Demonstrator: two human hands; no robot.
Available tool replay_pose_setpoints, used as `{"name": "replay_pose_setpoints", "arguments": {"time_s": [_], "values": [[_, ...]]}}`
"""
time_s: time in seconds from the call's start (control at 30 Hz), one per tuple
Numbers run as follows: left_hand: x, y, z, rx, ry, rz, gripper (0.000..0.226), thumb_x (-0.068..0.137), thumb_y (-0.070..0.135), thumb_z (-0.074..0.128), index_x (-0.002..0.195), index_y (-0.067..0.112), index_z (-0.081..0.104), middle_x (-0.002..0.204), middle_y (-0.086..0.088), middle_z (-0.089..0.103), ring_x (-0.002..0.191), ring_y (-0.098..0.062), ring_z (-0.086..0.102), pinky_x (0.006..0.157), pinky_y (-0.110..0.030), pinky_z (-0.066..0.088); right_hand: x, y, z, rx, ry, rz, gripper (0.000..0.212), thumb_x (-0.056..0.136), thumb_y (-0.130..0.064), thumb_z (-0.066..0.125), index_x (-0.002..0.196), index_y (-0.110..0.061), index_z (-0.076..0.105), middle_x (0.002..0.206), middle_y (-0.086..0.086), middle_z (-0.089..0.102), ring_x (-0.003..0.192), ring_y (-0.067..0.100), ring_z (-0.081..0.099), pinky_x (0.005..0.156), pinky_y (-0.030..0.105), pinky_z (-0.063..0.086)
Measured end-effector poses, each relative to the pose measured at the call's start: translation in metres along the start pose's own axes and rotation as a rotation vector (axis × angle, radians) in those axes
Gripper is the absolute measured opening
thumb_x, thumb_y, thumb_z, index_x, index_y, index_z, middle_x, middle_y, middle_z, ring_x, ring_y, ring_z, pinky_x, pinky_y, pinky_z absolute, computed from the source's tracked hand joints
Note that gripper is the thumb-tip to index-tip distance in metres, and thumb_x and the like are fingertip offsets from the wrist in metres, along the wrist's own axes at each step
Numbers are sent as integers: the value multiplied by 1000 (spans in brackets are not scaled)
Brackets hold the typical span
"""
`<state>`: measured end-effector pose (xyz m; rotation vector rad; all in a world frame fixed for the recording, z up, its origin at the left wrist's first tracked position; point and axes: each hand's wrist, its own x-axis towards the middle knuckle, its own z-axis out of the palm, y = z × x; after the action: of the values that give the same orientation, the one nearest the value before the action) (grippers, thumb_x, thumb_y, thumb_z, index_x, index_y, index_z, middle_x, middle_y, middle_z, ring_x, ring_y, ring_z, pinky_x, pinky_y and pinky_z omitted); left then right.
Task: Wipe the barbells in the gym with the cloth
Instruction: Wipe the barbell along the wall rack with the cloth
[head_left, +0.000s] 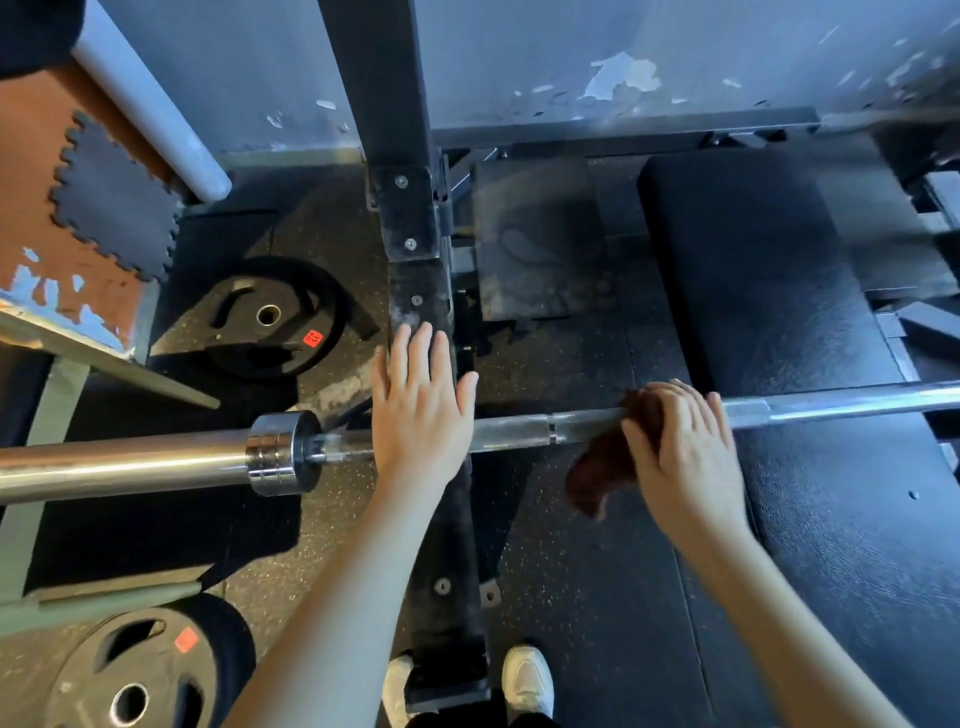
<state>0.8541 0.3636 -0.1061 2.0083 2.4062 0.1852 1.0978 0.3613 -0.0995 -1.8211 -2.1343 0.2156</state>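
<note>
black bench pad (753, 270), weight plate (270, 317), rack upright (400, 156), foam tile (114, 202)

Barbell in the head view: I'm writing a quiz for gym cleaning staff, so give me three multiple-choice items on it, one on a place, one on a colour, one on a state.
1. Where is the cloth?
A) on the floor
B) on the barbell, under the right hand
C) on a weight plate

2. What colour is the cloth?
A) white
B) dark brown
C) yellow

3. How is the left hand?
A) open, fingers straight
B) curled round the cloth
C) gripping a weight plate

Answers:
1 B, the cloth drapes over the barbell beneath the right hand's fingers.
2 B, it shows dark brown against the steel.
3 A, its fingers lie straight and spread, holding nothing.
</note>
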Motion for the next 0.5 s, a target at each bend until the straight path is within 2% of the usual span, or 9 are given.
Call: {"name": "replay_pose_setpoints", "arguments": {"time_s": [0.07,0.1,0.2,0.3,0.4,0.5], "values": [[10,-1,0,10,-1,1,64,99,44,21,138,2,50,145,-16,46,139,-33,35,115,-51,28,1,-29,12,41,4,66,37,92,-30,54,112,1,59,121,19,62,124,37,52,112,54,33],[15,-1,0,8,-1,-7,65,99,45,21,138,2,49,146,-16,45,140,-33,34,115,-50,27,1,-47,19,56,-11,39,37,90,-27,58,113,1,59,123,19,62,125,37,52,113,53,33],[28,1,1,-18,2,-48,66,99,45,19,138,1,48,146,-15,45,139,-33,34,115,-49,27,3,-70,26,49,-74,-179,38,88,-29,58,116,-3,62,127,13,62,125,31,54,113,43,30],[40,1,1,-42,20,-27,64,99,42,21,134,-1,52,141,-16,50,134,-33,40,112,-47,31,21,-37,16,-41,-128,-281,38,93,-37,52,117,-9,62,126,6,64,123,25,57,116,40,27],[46,-1,2,-90,42,10,58,99,39,25,128,0,57,131,-13,57,128,-31,45,109,-44,34,28,-3,6,-84,-48,-168,42,94,-40,43,115,-8,60,124,6,65,122,25,56,115,40,23],[44,-2,3,-126,22,91,52,99,37,27,123,5,62,125,-7,60,125,-28,48,106,-43,38,24,-22,15,25,61,59,34,94,-30,52,113,-3,59,123,13,63,125,32,51,113,48,31]]}}
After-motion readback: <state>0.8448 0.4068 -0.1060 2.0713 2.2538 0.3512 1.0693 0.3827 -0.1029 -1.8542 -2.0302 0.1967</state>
